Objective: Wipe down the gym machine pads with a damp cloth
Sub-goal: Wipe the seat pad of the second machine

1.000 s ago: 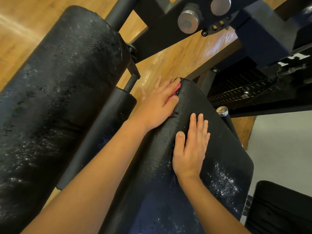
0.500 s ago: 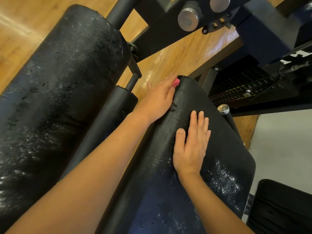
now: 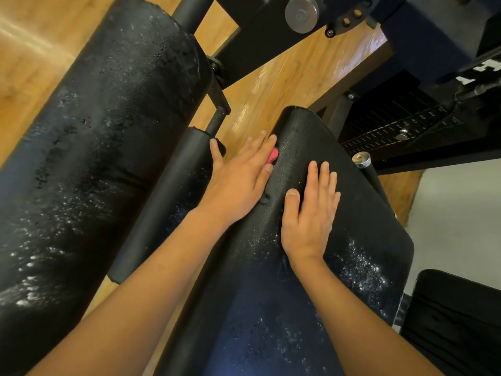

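Filling the nine o'clock side of the view, the large black cylindrical foam roller pad (image 3: pixel 103 158) carries pale specks and droplets along its lower half, thickest toward seven o'clock. By that showing it has been wetted or is yet to be wiped dry; which one cannot be told.

Just to its three o'clock lies the slimmer black roller pad (image 3: pixel 168 202), matte and with few specks.

The left hand (image 3: pixel 241 180) sits near the centre with fingers straight and spread, the thumb reaching the slim roller's end. The palm presses the small pink damp cloth (image 3: pixel 272 156) against the left edge of the broad flat black textured pad (image 3: pixel 311 280). Only a scrap of pink shows between the fingers, at the hand's one o'clock.

The right hand (image 3: pixel 309 213) lies flat on that pad's top, fingers straight and close together, holding nothing and apparently steadying the pad.

The flat pad's far end, toward twelve o'clock, looks mostly clean, while white flecks cluster at the right hand's five o'clock. I judge the wiping is partway: the edge is being done, and the pad's near stretch and the big roller remain.

At four o'clock, another dark padded cushion (image 3: pixel 455 321) sits well apart; its state is unclear.
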Demonstrator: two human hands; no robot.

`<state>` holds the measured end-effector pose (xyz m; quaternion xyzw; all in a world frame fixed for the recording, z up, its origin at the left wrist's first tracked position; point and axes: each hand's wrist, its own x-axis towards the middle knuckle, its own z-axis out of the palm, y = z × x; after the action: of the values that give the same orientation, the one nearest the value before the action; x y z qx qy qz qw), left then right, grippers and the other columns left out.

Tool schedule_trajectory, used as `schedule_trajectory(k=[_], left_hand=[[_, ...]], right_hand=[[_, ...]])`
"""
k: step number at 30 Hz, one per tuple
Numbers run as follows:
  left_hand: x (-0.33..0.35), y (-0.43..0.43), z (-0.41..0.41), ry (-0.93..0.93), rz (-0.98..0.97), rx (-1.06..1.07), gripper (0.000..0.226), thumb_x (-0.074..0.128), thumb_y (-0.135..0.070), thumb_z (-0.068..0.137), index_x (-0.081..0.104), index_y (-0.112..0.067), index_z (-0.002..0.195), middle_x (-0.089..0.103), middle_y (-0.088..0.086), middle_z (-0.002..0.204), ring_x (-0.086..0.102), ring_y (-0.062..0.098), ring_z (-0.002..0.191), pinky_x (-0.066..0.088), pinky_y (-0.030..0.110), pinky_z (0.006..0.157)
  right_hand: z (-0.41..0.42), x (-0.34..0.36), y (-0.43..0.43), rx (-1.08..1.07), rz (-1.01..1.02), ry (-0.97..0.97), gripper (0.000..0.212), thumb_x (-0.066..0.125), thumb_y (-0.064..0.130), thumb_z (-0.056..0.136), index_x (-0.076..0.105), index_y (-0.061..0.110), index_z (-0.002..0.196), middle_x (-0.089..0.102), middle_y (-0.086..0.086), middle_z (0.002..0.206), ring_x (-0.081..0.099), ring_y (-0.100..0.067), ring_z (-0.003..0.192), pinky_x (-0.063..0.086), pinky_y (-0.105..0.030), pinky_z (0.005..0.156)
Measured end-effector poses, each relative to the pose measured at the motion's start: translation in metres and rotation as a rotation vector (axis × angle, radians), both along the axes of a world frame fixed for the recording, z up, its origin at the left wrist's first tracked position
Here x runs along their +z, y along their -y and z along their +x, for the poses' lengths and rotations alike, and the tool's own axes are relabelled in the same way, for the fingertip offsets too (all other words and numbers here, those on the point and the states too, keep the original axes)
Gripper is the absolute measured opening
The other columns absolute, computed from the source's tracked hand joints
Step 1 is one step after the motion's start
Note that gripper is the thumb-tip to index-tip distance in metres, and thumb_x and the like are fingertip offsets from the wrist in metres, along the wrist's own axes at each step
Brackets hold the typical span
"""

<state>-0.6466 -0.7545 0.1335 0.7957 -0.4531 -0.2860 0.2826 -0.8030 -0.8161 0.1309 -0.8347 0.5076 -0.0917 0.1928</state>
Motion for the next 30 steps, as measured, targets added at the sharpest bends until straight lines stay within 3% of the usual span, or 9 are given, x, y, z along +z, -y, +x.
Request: schedule_trajectory(k=[4,9,14,21,26,30], left_hand=[[-0.002,0.004,0.002,-0.008,0.004,-0.012,0.053,0.024,-0.039,0.112,0.014,-0.031,0.163,0.01,-0.006,0.171,0.012,0.014,0.157,-0.025,0.062,0.116],[0.0,-0.024,-0.01,-0.06,-0.009,0.011,0.053,0.024,-0.036,0.111,0.013,-0.033,0.162,0.01,-0.007,0.171,0.012,0.013,0.157,-0.029,0.053,0.115],[-0.001,-0.071,-0.027,-0.054,0.024,-0.003,0.054,0.014,-0.046,0.106,0.009,-0.038,0.16,0.005,-0.012,0.17,0.006,0.011,0.157,-0.033,0.047,0.114],[-0.006,-0.059,-0.02,-0.038,-0.014,-0.013,0.051,0.025,-0.037,0.11,0.02,-0.033,0.161,0.012,-0.011,0.17,-0.011,0.012,0.157,-0.031,0.053,0.113],[-0.007,-0.066,-0.023,-0.012,-0.006,-0.034,0.056,0.019,-0.042,0.107,0.019,-0.031,0.162,0.014,-0.009,0.17,-0.007,0.015,0.158,-0.03,0.054,0.114],[-0.006,-0.093,-0.03,-0.048,-0.007,-0.05,0.058,0.013,-0.047,0.105,0.017,-0.033,0.161,0.014,-0.01,0.169,-0.005,0.013,0.158,-0.037,0.045,0.111]], right_hand=[[-0.001,0.0,0.001,0.001,-0.004,0.002,0.064,0.027,0.044,0.103,0.019,0.025,0.164,0.009,0.003,0.172,-0.003,-0.015,0.159,0.0,-0.046,0.129],[-0.001,0.001,0.001,0.002,0.0,0.012,0.064,0.026,0.043,0.103,0.02,0.024,0.164,0.01,0.002,0.172,-0.002,-0.016,0.159,0.001,-0.047,0.129],[-0.001,0.0,0.001,0.005,-0.005,0.006,0.064,0.026,0.044,0.103,0.019,0.024,0.164,0.01,0.001,0.172,-0.001,-0.017,0.159,0.001,-0.047,0.129],[0.0,0.001,0.002,0.0,-0.01,-0.002,0.065,0.026,0.045,0.102,0.02,0.024,0.163,0.01,0.002,0.172,-0.001,-0.016,0.159,0.001,-0.046,0.129],[0.0,0.001,0.001,-0.003,-0.01,0.001,0.064,0.026,0.044,0.103,0.02,0.024,0.163,0.011,0.002,0.172,-0.001,-0.016,0.159,0.0,-0.045,0.129],[0.0,0.001,0.002,-0.005,-0.01,-0.001,0.063,0.028,0.043,0.103,0.02,0.024,0.163,0.011,0.001,0.172,-0.001,-0.017,0.159,0.001,-0.046,0.129]])
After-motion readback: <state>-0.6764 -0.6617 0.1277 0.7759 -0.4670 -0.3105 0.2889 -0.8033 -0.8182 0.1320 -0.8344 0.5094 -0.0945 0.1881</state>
